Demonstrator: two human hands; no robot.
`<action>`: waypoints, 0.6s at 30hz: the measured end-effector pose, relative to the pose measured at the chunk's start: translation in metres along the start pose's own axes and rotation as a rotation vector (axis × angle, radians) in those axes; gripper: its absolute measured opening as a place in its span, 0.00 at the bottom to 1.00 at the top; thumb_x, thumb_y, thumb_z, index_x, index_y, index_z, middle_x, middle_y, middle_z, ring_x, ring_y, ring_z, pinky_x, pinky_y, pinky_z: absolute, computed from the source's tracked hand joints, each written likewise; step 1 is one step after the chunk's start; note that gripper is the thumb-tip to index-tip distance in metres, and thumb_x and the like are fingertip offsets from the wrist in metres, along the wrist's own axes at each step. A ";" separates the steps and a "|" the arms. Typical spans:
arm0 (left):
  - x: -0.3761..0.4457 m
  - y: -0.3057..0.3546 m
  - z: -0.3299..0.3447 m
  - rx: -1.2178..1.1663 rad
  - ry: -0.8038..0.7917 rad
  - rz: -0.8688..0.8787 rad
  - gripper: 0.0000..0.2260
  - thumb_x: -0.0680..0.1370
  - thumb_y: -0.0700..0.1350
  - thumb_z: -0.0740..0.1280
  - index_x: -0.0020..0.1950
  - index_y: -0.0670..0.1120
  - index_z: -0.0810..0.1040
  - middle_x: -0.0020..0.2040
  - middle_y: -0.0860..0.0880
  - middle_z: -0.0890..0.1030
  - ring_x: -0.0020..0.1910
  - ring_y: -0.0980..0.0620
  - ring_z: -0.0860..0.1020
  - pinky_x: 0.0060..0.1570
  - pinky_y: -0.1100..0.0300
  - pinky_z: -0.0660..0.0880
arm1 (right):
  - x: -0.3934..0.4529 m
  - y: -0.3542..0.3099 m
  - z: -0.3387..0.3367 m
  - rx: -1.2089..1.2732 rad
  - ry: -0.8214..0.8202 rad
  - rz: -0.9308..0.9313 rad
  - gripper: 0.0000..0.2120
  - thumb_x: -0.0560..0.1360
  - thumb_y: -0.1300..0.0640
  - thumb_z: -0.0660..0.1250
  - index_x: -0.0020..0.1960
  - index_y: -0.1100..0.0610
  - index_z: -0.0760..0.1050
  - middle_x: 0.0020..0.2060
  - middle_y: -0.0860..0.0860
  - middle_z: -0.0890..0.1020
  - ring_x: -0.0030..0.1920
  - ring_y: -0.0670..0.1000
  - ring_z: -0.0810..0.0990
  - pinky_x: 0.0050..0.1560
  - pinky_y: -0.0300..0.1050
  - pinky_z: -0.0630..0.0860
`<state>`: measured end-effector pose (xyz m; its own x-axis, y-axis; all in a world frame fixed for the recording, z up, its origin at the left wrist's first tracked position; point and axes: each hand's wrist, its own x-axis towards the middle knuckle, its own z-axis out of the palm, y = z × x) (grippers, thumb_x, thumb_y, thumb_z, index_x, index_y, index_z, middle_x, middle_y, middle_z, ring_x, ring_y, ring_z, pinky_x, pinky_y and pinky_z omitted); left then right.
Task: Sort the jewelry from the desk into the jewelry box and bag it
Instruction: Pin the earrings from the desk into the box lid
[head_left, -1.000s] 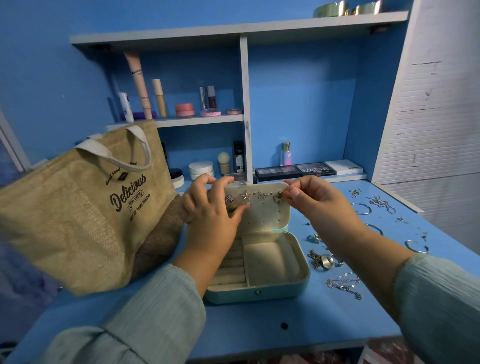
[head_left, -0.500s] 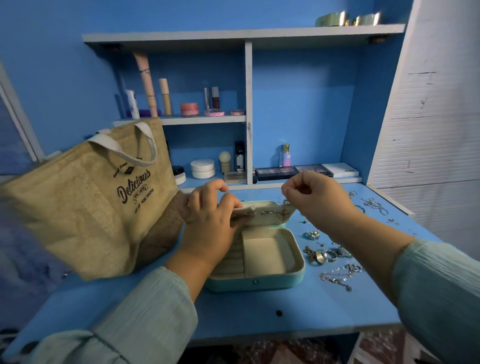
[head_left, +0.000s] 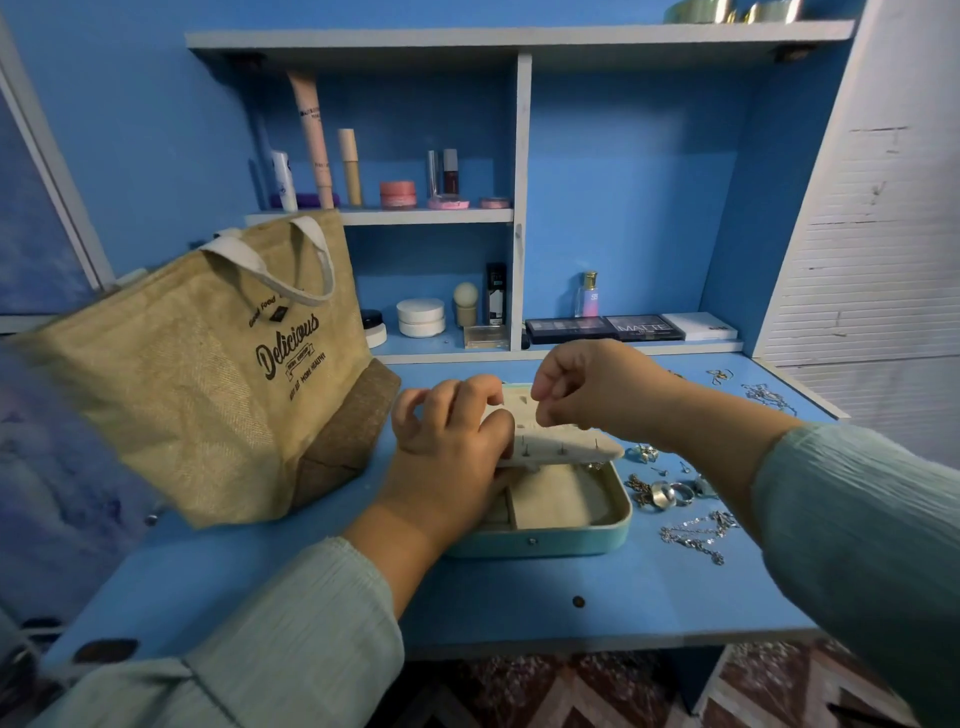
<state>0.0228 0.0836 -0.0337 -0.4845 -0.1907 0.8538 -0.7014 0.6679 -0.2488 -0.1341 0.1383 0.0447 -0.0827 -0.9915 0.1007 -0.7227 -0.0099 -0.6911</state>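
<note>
At frame centre the left hand (head_left: 457, 436) grips the earring panel (head_left: 561, 441) tilted over the box (head_left: 571, 535); the right hand (head_left: 587, 387), nearer, pinches above it, contents too small to tell. Loose jewelry (head_left: 670, 493) lies right of the box on the blue bench (head_left: 519, 597), bag (head_left: 208, 374) left, shelves behind

A teal jewelry box (head_left: 540, 543) with a beige lining is sitting on a bright blue desk (head_left: 493, 597), beside a tan burlap bag (head_left: 208, 374) bearing dark lettering, white handles and a brown base; pale green sleeves (head_left: 311, 623) are framing it.
</note>
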 end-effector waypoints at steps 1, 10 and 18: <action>0.000 0.000 0.000 -0.007 -0.002 -0.003 0.16 0.56 0.50 0.81 0.33 0.48 0.78 0.52 0.49 0.66 0.50 0.47 0.65 0.50 0.53 0.58 | 0.002 0.000 0.002 -0.029 -0.024 -0.006 0.10 0.69 0.65 0.72 0.39 0.51 0.75 0.36 0.49 0.81 0.33 0.45 0.75 0.38 0.39 0.75; -0.003 0.000 0.003 -0.024 -0.001 -0.048 0.16 0.54 0.44 0.82 0.33 0.48 0.77 0.52 0.50 0.66 0.49 0.47 0.65 0.50 0.52 0.58 | 0.018 0.000 0.012 -0.204 -0.134 -0.087 0.16 0.69 0.69 0.66 0.36 0.48 0.73 0.34 0.44 0.80 0.35 0.45 0.78 0.32 0.29 0.73; -0.004 0.000 0.003 -0.040 -0.003 -0.059 0.15 0.56 0.44 0.81 0.33 0.49 0.77 0.52 0.50 0.65 0.50 0.47 0.65 0.50 0.52 0.58 | 0.021 -0.004 0.010 -0.262 -0.198 -0.148 0.17 0.70 0.70 0.67 0.36 0.48 0.73 0.36 0.45 0.81 0.37 0.47 0.79 0.38 0.38 0.78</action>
<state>0.0235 0.0821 -0.0383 -0.4449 -0.2329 0.8648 -0.7075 0.6835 -0.1799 -0.1265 0.1161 0.0424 0.1518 -0.9880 0.0272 -0.8704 -0.1467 -0.4700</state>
